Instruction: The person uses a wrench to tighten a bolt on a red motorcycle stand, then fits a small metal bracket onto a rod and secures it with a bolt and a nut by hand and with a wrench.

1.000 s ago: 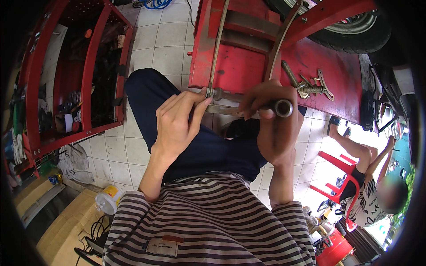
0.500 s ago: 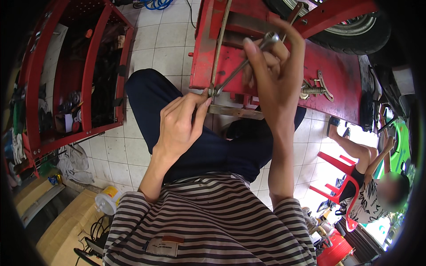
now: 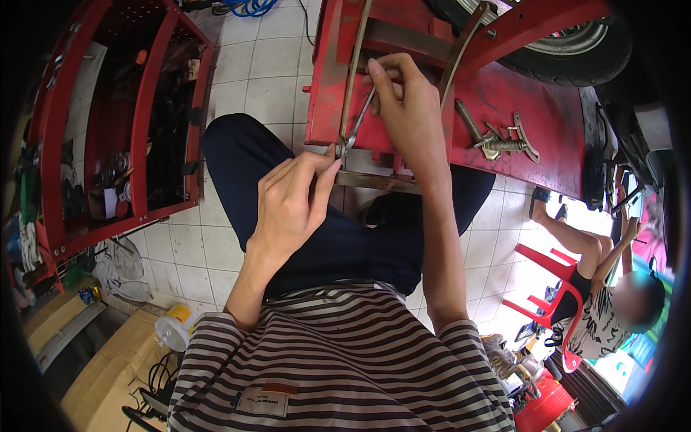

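Head view: my right hand [image 3: 405, 101] is closed on a slim silver metal wrench [image 3: 361, 115], its lower end at the foot of a long, flat metal bar [image 3: 353, 75]. My left hand [image 3: 291, 189] is there, fingertips nearly meeting; whether it grips anything, I cannot tell.

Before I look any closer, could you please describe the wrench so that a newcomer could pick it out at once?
Find the big red metal platform at the top. Over its left part, the right hand holds a slim silver wrench slanting down toward the left hand. It is brighter and shorter than the long brownish bar just to its left.
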The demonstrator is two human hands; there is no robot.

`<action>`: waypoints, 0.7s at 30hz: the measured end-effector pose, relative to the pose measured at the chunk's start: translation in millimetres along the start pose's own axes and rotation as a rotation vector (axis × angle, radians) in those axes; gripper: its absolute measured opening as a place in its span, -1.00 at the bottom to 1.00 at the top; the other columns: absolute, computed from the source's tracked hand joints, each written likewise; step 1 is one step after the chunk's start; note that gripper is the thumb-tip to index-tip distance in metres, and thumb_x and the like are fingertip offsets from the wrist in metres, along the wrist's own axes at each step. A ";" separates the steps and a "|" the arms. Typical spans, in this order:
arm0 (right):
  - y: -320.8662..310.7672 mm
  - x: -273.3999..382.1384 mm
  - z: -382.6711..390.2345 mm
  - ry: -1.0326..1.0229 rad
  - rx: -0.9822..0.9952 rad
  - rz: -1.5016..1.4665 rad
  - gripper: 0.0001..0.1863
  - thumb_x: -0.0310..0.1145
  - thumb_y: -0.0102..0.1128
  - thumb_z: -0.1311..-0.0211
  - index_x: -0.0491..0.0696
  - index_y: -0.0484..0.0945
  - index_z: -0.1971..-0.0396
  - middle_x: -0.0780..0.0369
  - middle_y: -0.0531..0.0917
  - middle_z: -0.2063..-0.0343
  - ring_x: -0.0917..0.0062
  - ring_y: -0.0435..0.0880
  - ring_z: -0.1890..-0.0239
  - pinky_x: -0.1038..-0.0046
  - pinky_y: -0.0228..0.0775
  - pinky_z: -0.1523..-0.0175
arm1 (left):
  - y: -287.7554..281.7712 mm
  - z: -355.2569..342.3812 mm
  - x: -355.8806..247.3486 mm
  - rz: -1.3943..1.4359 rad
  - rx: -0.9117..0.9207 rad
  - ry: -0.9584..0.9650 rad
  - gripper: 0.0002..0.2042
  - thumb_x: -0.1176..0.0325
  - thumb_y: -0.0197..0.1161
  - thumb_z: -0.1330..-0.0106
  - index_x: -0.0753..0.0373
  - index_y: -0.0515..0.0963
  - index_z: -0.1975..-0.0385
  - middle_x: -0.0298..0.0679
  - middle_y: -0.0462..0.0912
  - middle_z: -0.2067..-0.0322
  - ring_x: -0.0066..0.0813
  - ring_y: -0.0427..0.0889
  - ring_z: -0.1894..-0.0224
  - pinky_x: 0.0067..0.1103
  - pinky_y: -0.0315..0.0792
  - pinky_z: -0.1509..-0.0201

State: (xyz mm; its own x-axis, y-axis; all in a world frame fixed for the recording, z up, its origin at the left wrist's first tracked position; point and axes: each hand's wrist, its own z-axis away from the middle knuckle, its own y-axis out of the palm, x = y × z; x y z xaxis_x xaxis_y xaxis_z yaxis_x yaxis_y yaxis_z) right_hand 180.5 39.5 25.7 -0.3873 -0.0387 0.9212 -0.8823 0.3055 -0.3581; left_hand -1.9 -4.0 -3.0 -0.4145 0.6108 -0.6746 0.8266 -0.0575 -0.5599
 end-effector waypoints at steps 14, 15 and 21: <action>1.7 -13.0 1.9 0.037 -0.052 -0.123 -0.75 -0.28 0.09 -0.48 -0.18 0.50 0.08 0.22 0.64 0.39 0.71 0.52 0.54 0.64 0.34 0.40 | 1.6 0.6 -0.3 0.010 -0.016 -0.033 -0.87 0.58 0.32 -0.24 0.33 0.48 0.46 -0.22 0.53 0.63 -0.33 0.51 0.65 -0.50 0.36 0.51; 0.7 -10.6 3.8 -0.006 -0.106 -0.157 -0.76 -0.29 0.08 -0.49 -0.17 0.50 0.09 0.22 0.63 0.38 0.72 0.51 0.54 0.65 0.33 0.41 | 1.7 0.3 -1.0 0.009 -0.014 -0.036 -0.87 0.58 0.32 -0.24 0.33 0.48 0.46 -0.22 0.53 0.63 -0.33 0.51 0.65 -0.50 0.36 0.52; -8.6 10.3 30.4 -0.277 -0.340 -0.249 -0.73 -0.58 0.07 -0.40 -0.18 0.24 0.00 0.18 0.61 0.46 0.67 0.56 0.51 0.60 0.39 0.41 | 1.4 0.2 -0.8 0.011 -0.020 -0.030 -0.88 0.60 0.31 -0.24 0.34 0.48 0.46 -0.22 0.54 0.63 -0.37 0.53 0.65 -0.53 0.38 0.50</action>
State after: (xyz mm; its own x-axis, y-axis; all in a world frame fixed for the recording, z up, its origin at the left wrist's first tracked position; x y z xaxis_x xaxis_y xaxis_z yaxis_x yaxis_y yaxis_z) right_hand 175.9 7.6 33.7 -0.2731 -0.3867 0.8809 -0.8380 0.5453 -0.0204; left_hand -0.4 -4.7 -3.3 -0.4162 0.5863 -0.6950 0.8387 -0.0477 -0.5425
